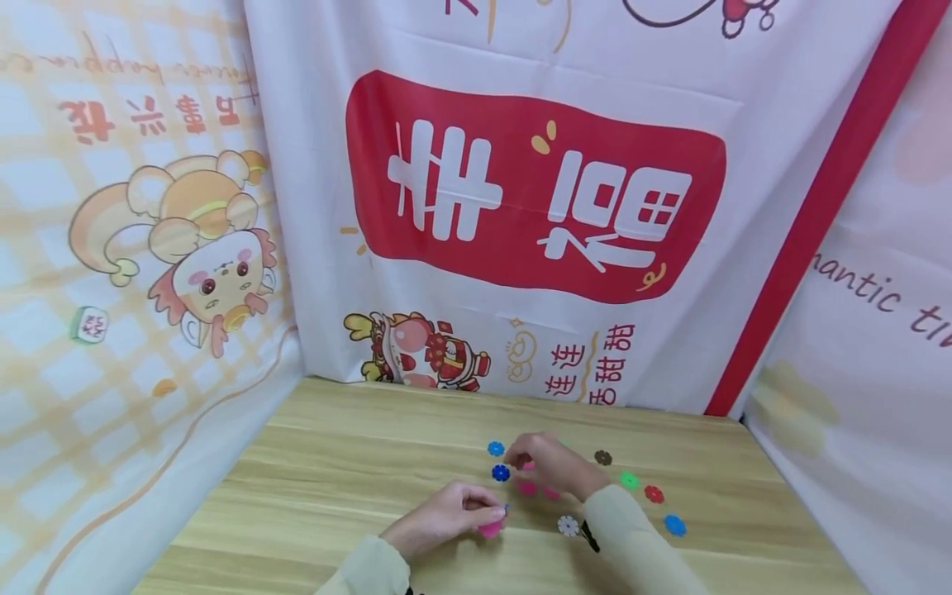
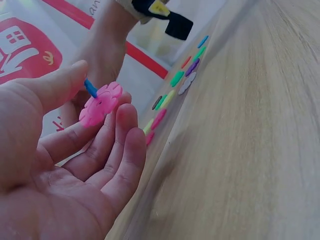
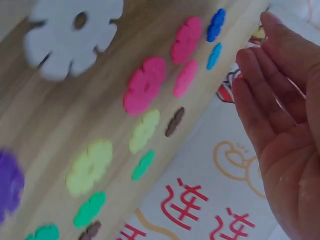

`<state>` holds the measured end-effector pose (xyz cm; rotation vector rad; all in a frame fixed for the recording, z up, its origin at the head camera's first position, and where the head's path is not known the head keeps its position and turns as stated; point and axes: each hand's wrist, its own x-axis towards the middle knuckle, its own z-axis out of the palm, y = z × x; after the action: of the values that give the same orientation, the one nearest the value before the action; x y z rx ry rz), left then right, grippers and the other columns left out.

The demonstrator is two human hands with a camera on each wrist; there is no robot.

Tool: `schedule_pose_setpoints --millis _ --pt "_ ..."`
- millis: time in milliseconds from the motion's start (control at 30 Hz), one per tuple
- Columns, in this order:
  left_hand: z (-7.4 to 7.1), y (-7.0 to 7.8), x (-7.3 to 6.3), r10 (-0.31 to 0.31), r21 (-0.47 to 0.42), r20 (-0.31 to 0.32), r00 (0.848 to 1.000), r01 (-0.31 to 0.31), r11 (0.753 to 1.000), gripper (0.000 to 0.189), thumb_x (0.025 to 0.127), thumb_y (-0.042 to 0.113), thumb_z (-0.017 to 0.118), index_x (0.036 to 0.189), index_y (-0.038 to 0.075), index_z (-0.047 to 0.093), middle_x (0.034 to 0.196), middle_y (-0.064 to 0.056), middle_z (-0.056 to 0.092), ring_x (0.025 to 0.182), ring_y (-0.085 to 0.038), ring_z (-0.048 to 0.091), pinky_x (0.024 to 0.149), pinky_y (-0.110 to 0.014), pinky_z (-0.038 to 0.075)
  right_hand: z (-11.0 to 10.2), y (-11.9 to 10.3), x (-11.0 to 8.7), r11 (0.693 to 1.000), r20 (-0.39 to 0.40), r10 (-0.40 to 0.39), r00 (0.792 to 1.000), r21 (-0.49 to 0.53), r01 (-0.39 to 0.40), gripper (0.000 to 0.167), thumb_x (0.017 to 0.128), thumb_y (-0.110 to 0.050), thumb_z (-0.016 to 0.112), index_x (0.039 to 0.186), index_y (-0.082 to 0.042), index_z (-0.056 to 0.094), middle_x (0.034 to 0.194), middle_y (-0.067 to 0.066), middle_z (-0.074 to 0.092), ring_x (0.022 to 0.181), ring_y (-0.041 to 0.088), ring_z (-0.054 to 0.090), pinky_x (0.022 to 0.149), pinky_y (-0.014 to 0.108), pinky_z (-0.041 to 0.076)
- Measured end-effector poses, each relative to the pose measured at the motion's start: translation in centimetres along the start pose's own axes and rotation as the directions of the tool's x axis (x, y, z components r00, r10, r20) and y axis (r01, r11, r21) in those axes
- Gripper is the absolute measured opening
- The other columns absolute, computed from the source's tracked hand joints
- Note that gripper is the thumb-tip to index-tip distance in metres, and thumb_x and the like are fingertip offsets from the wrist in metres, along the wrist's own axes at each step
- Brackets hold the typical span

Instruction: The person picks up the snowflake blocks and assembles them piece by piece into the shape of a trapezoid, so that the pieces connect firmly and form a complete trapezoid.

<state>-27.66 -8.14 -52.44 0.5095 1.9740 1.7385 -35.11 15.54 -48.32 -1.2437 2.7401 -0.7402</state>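
My left hand pinches a pink flower-shaped slotted disc between thumb and fingers, a little above the table. A blue disc, seen nearly edge-on, sits against the pink one by the thumb tip. My right hand hovers over the group of discs farther back, its fingers slightly bent and nothing between them in the right wrist view. Nearest its fingertips lie a dark blue disc and a lighter blue disc. Pink discs lie under the right hand, partly hidden in the head view.
Loose discs are spread on the wooden table: a white one by the right sleeve, plus brown, green, red and blue ones to the right. Yellow discs lie among them. Printed cloths hang around the table.
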Motion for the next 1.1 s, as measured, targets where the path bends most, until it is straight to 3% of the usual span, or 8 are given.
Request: schedule_pose_setpoints --millis 300,500,800,1100 --pt "0.0 -0.5 -0.1 -0.009 -0.012 -0.008 1.000 0.009 1.000 0.028 0.102 0.026 0.072 0.118 0.003 0.075 0.101 -0.002 0.077 0.091 -0.012 0.071 0.083 -0.024 0.059 2.5 1.9 1.5 0.994 -0.016 0.082 0.996 -0.072 -0.083 0.028 0.087 -0.012 0.086 0.113 -0.005 0.078 0.108 0.006 0.079 0.096 0.014 0.074 0.088 0.025 0.063" --pt "-0.1 -0.4 -0.1 -0.024 -0.023 -0.016 1.000 0.024 0.999 0.028 0.103 0.025 0.071 0.119 0.002 0.074 0.101 -0.002 0.078 0.091 -0.011 0.070 0.083 -0.025 0.059 3.0 1.9 2.2 0.992 0.000 0.120 0.993 -0.044 -0.120 0.024 0.091 -0.015 0.084 0.113 -0.007 0.079 0.107 0.003 0.080 0.094 0.010 0.073 0.084 0.022 0.061" --pt "-0.1 -0.2 -0.2 -0.034 -0.019 -0.023 0.999 0.034 0.999 0.029 0.102 0.026 0.072 0.120 0.002 0.074 0.101 -0.003 0.077 0.090 -0.013 0.072 0.084 -0.028 0.061 2.8 1.8 2.1 0.979 0.001 0.204 0.979 0.024 -0.204 0.012 0.086 -0.011 0.087 0.095 -0.009 0.080 0.089 -0.002 0.078 0.079 0.005 0.068 0.075 0.021 0.059" --pt "-0.9 -0.1 -0.3 -0.005 -0.002 -0.052 0.999 0.005 1.000 0.032 0.101 0.023 0.073 0.125 0.002 0.073 0.107 -0.006 0.078 0.094 -0.016 0.075 0.088 -0.032 0.063 1.1 1.0 0.3 0.983 -0.032 0.171 0.985 0.080 -0.168 0.012 0.095 -0.014 0.080 0.085 -0.011 0.075 0.081 -0.003 0.072 0.068 0.002 0.057 0.064 0.020 0.053"
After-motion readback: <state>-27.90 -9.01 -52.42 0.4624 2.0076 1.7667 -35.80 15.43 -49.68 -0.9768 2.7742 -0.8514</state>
